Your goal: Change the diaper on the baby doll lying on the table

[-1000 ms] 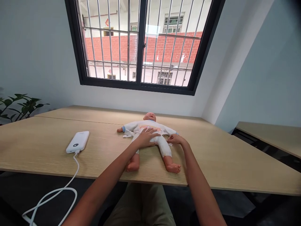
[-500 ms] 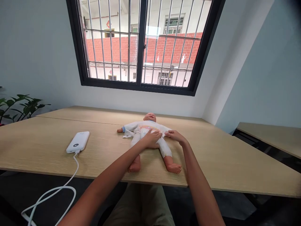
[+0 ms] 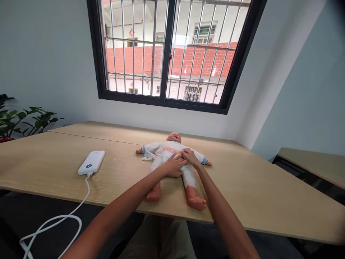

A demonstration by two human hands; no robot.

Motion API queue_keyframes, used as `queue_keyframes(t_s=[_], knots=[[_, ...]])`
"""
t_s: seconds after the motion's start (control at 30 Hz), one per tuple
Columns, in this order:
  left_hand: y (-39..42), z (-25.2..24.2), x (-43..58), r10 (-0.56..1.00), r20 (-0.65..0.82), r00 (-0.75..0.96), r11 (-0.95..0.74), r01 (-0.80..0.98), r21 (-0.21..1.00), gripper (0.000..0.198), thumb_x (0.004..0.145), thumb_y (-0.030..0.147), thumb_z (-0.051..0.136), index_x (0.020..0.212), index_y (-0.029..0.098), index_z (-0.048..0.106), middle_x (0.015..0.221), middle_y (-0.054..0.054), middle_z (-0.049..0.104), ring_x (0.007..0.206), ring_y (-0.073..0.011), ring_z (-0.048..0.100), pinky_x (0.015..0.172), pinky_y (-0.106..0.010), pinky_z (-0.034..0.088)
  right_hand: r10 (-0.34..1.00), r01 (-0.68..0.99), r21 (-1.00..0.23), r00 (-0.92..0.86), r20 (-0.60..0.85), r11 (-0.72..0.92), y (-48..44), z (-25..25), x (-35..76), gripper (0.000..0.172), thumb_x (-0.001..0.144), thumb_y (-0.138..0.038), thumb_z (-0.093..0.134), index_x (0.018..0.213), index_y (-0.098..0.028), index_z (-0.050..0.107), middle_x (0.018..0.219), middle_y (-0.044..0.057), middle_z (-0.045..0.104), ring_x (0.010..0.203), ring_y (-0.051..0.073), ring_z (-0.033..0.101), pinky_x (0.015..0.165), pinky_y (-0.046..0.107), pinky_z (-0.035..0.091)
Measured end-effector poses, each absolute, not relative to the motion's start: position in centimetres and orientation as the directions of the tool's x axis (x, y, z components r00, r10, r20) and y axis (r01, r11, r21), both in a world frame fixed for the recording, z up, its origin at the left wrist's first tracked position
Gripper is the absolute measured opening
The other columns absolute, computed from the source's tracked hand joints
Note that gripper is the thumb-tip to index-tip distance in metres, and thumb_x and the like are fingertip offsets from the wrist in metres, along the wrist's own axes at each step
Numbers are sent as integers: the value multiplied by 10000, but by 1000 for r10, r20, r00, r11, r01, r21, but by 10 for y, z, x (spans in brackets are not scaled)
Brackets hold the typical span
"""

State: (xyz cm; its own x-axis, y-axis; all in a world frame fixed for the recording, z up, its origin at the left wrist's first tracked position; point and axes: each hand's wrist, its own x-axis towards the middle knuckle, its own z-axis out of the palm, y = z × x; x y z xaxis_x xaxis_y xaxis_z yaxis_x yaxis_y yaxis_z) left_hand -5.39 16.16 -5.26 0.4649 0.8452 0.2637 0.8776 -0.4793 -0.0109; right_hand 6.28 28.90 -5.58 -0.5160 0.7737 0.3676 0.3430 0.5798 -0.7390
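Note:
A baby doll lies on its back on the wooden table, head toward the window and bare feet toward me. It wears a white top with a coloured print and blue cuffs, and white trousers. Across the doll's lower belly lies my left hand, fingers stretched out flat on the clothing. My right hand is beside its fingertips, with fingers pinched together at the front of the white top. The bit of cloth between those fingers is mostly hidden. A loose flap of the top spreads at the doll's side on the left.
On the left of the table lies a white power bank with a white cable hanging over the front edge. A leafy plant stands at far left. Behind the table is a barred window; another desk stands at right.
My right hand has moved left from the doll's side to its belly, bringing the edge of the top inward. The doll's blue-cuffed arm on the right now shows. My left hand stays on the belly.

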Motion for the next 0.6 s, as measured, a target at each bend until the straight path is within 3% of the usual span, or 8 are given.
queue_keyframes(t_s=[0.2,0.4,0.53,0.6], knots=[[160,-54,-54,853,272,445,-456,890,-23,481,809,233,521,1283,166,477,1509,-175,382,1429,-339,280,1132,-538,273,769,350,-747,-553,322,565,294,-57,55,356,744,-510,525,573,-198,535,649,23,572,727,179,524,739,300,435],[158,-54,-54,856,263,446,-465,885,14,455,799,232,521,1249,174,479,1493,-156,407,1438,-325,272,1150,-567,234,729,183,-831,-601,329,526,282,-60,60,580,780,-720,435,662,-178,605,702,71,623,662,181,546,664,303,442],[155,-51,-55,842,315,437,-491,864,114,452,781,239,539,1227,198,485,1425,-123,492,1402,-289,345,1174,-540,213,771,142,-903,-584,254,405,279,-55,66,641,751,-774,449,774,-167,652,731,71,628,622,174,533,573,291,430],[154,-49,-57,841,355,408,-494,847,198,451,788,230,530,1237,217,484,1377,-100,539,1351,-265,417,1177,-496,235,803,110,-919,-532,268,379,281,-53,68,639,715,-763,491,838,-161,664,825,77,647,675,178,556,602,294,452]])
